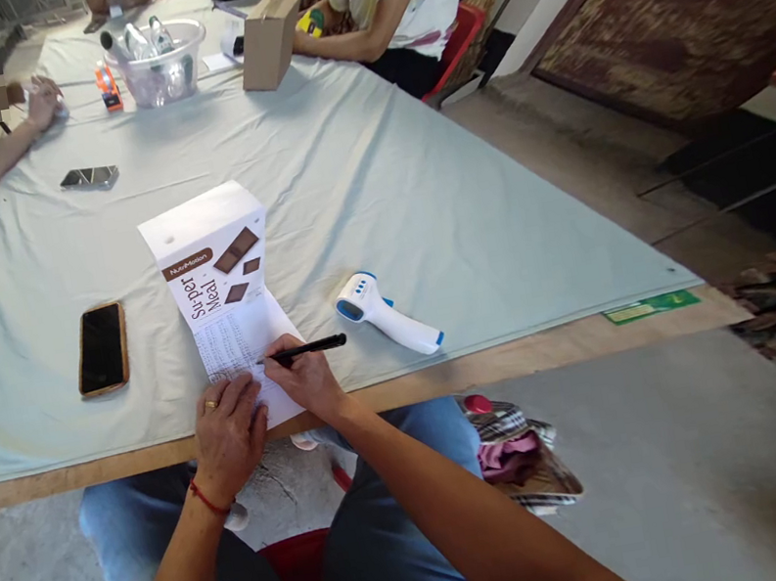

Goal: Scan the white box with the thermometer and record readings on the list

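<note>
Pale cloth [458,219] covers the long table, stopping short of its bare wooden edge [519,363] on the near side. Close to that edge, between a phone [101,348] and a thermometer [392,315], sits the card [210,261], straight before the seated person and within easy reach of both hands. Its printed upper part stands bent up at a fold, while the lined lower part lies flat, which gives the pen [319,346] a firm surface to work on. Thumb and fingers of the right hand [308,379] are clamped on the pen near its tip, probably for control over the small script. Across the card's lower left lies the left hand [230,426], fingers close together and lightly curled, thumb apart, gripping nothing; its weight likely keeps the paper from sliding. Phone and thermometer rest clear of both wrists, so neither seems to hinder the writing. Farther off, a basin [162,70] keeps glassy things together, and a box [265,48] stands near a co-worker's arm [369,34].
</note>
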Available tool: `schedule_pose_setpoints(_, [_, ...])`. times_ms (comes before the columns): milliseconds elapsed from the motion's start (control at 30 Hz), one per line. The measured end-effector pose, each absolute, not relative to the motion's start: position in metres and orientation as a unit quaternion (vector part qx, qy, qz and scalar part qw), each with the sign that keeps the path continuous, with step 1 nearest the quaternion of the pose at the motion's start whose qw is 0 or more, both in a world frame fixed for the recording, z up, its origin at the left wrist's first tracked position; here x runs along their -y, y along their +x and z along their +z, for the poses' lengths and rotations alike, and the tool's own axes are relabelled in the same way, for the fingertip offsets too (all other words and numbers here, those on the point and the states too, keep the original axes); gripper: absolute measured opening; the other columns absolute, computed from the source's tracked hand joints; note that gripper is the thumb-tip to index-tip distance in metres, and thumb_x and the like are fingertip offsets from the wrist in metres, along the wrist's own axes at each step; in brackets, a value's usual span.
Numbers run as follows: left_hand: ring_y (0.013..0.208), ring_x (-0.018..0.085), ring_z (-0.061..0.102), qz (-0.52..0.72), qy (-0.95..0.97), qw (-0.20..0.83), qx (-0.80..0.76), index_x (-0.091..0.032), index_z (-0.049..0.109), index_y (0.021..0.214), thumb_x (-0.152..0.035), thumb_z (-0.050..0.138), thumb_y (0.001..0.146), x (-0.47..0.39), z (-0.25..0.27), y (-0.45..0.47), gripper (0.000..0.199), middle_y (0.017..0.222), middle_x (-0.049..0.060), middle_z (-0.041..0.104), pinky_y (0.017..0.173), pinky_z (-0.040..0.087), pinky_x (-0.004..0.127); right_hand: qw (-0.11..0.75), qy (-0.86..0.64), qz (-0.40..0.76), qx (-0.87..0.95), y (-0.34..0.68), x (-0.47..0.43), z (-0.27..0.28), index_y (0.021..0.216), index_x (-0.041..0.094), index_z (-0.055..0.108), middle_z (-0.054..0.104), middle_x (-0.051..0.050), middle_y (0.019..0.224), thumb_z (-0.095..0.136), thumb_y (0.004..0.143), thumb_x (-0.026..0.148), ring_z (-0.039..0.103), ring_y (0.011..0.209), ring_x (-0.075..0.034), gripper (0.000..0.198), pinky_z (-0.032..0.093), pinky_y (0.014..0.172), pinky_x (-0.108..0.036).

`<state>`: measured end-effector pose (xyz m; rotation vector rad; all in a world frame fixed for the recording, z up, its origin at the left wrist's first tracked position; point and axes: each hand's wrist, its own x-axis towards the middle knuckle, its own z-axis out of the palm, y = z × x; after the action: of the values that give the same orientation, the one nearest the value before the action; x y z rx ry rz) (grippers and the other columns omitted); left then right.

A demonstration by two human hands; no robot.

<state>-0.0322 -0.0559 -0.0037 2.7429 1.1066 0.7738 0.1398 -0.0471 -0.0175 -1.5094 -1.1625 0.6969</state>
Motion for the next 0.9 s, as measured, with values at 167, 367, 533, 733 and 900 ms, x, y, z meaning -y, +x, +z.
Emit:
schedule_pose_setpoints(167, [0.114, 0.027, 0.057, 0.257, 0.897, 0.036, -0.358, -0.017, 0.067, 0.12, -0.028, 0.049, 0.098, 0.057, -0.004, -0.032, 0.03, 0.125, 0.009, 0.069, 0.098, 0.047, 0.045, 0.526, -0.634, 0.287, 0.489, 0.139, 0.047, -0.019, 0.07, 0.025, 0.058, 0.061, 0.003, 0.061, 0.057, 0.07, 0.032, 0.058, 0.06, -0.016, 0.008, 0.048, 0.066, -0.03])
schedule_pose_setpoints(367, [0.114, 0.027, 0.057, 0.253, 0.896, 0.05, -0.362, -0.017, 0.066, 0.121, -0.028, 0.049, 0.098, 0.056, -0.005, -0.033, 0.03, 0.126, 0.009, 0.068, 0.098, 0.047, 0.046, 0.521, -0.632, 0.295, 0.493, 0.14, 0.047, -0.02, 0.069, 0.024, 0.057, 0.061, 0.003, 0.062, 0.057, 0.07, 0.032, 0.057, 0.061, -0.016, 0.008, 0.047, 0.065, -0.029])
schedule_pose_setpoints(533, [0.114, 0.028, 0.057, 0.26, 0.893, 0.052, -0.364, -0.018, 0.067, 0.119, -0.027, 0.051, 0.097, 0.056, -0.005, -0.031, 0.029, 0.125, 0.009, 0.069, 0.098, 0.047, 0.046, 0.538, -0.617, 0.276, 0.504, 0.138, 0.045, -0.023, 0.07, 0.024, 0.055, 0.059, 0.003, 0.063, 0.057, 0.072, 0.031, 0.054, 0.062, -0.015, 0.008, 0.046, 0.065, -0.029])
schedule_pose_setpoints(733, [0.115, 0.026, 0.06, 0.305, 0.859, 0.19, -0.365, -0.022, 0.067, 0.117, -0.03, 0.055, 0.094, 0.046, -0.003, -0.042, 0.027, 0.124, 0.009, 0.067, 0.101, 0.048, 0.046, 0.518, -0.631, 0.127, 0.564, 0.161, 0.047, -0.008, 0.09, 0.02, 0.062, 0.065, -0.004, 0.082, 0.045, 0.09, 0.029, 0.058, 0.078, -0.018, 0.019, 0.046, 0.074, -0.03])
schedule_pose_setpoints(900, [0.117, 0.027, 0.059, 0.38, 0.742, 0.287, -0.472, -0.023, 0.056, 0.128, -0.026, 0.064, 0.081, -0.019, -0.001, -0.059, 0.048, 0.126, 0.01, 0.062, 0.099, 0.05, 0.045, 0.214, -0.761, 0.015, 0.612, 0.181, 0.038, 0.02, 0.104, 0.015, 0.069, 0.068, -0.014, 0.099, 0.046, 0.091, 0.015, 0.058, 0.095, -0.025, 0.026, 0.039, 0.081, -0.035])
